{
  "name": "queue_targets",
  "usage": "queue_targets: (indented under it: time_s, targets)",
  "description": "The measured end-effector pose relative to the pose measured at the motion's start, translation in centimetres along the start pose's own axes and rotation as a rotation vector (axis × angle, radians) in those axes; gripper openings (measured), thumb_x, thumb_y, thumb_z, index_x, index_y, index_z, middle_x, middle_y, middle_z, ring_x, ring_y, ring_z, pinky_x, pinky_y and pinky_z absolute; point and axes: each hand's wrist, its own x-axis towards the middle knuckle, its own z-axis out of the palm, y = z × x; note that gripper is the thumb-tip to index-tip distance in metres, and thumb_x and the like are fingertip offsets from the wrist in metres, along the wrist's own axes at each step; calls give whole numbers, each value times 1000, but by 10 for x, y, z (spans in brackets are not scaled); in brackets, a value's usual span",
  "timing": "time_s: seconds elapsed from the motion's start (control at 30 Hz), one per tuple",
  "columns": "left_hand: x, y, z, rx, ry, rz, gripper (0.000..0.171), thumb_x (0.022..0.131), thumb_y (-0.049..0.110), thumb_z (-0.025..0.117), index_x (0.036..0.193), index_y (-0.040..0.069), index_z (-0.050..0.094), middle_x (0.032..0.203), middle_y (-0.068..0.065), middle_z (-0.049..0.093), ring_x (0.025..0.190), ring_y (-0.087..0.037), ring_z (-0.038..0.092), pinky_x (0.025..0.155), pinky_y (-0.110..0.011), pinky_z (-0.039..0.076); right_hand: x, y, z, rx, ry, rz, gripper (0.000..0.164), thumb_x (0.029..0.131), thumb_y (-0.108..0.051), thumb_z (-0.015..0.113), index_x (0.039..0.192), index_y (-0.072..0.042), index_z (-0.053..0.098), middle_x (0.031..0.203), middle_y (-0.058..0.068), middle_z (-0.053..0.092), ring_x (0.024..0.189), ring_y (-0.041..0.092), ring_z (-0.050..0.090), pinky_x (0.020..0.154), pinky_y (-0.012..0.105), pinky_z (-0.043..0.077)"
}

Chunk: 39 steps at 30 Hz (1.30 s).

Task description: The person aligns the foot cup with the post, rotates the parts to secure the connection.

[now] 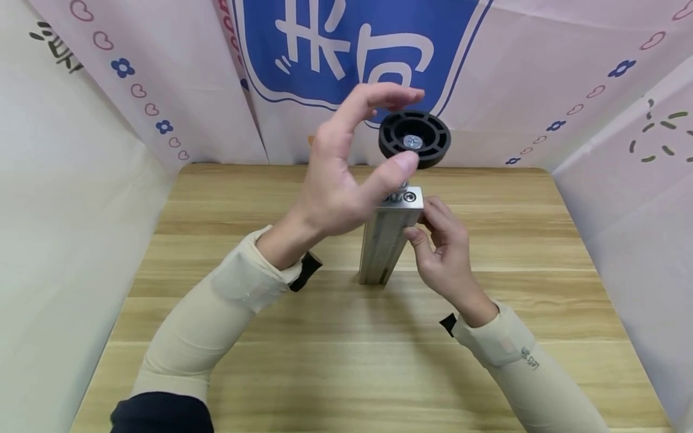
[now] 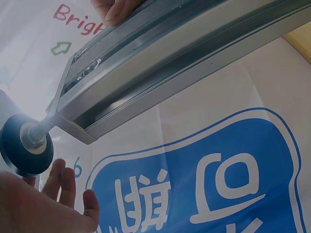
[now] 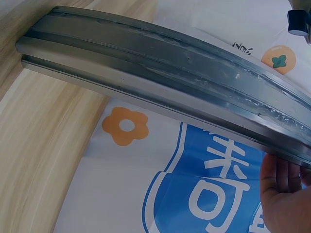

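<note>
A pale printed backdrop (image 1: 487, 90) hangs behind the wooden bench (image 1: 281, 361), where I see the metal bar (image 1: 384, 240) standing upright. A black disc (image 1: 415, 127) sits above its top end on a short stem (image 2: 38, 134). The right hand (image 1: 446, 249) pinches the bar's upper edge between thumb and fingers; the left hand (image 1: 338, 180) is spread around the disc, thumb over its near rim, though I can't tell how firmly it touches. I judge the step as turning the disc; the next move calls for steady fingers on the rim and a braced bar.
</note>
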Motion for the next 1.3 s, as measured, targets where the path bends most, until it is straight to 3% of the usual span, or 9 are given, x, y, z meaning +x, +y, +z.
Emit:
queue_targets:
  time_s: [0.23, 0.4, 0.63, 0.93, 1.17, 1.3]
  targets:
    - [4, 4, 1, 134, 93, -4, 72, 73, 30, 90, 127, -6, 59, 122, -15, 66, 112, -15, 58, 99, -28, 40, 0, -1, -1, 1, -12, -11, 48, 98, -19, 69, 126, 19, 64, 115, -7, 64, 99, 10, 61, 92, 23, 56]
    - [6, 6, 1, 164, 108, -6, 72, 70, 29, 95, 122, -6, 60, 115, -13, 67, 106, -14, 59, 95, -28, 39, 1, -1, -1, -2, -12, -14, 48, 98, -20, 69, 126, 19, 64, 116, -8, 64, 99, 9, 61, 93, 23, 56]
    - [6, 7, 0, 164, 102, -26, 67, 73, 28, 92, 121, -5, 61, 114, -13, 68, 104, -14, 62, 94, -28, 41, 1, -1, -1, 6, -19, -13, 50, 98, -23, 68, 124, 19, 64, 115, -8, 63, 99, 9, 61, 93, 22, 56]
    - [6, 6, -1, 122, 84, 25, 58, 77, 26, 85, 117, -7, 61, 110, -15, 71, 105, -17, 62, 96, -27, 40, 1, -1, -3, 0, -19, -4, 45, 99, -17, 68, 125, 19, 64, 116, -8, 64, 100, 10, 61, 93, 23, 56]
    - [6, 4, 0, 4, 57, 54, 49, 83, 19, 70, 117, -13, 57, 113, -23, 72, 111, -24, 68, 110, -33, 46, 1, -2, -2, 4, -18, 6, 43, 98, -17, 68, 123, 19, 65, 115, -7, 63, 99, 10, 61, 92, 22, 56]
    - [6, 4, 0, -42, 27, 49, 45, 83, 14, 60, 118, -15, 58, 117, -26, 71, 114, -27, 69, 112, -35, 48, 1, -2, -1, -8, -11, 14, 45, 99, -19, 68, 123, 18, 65, 115, -7, 64, 98, 10, 61, 92, 22, 56]
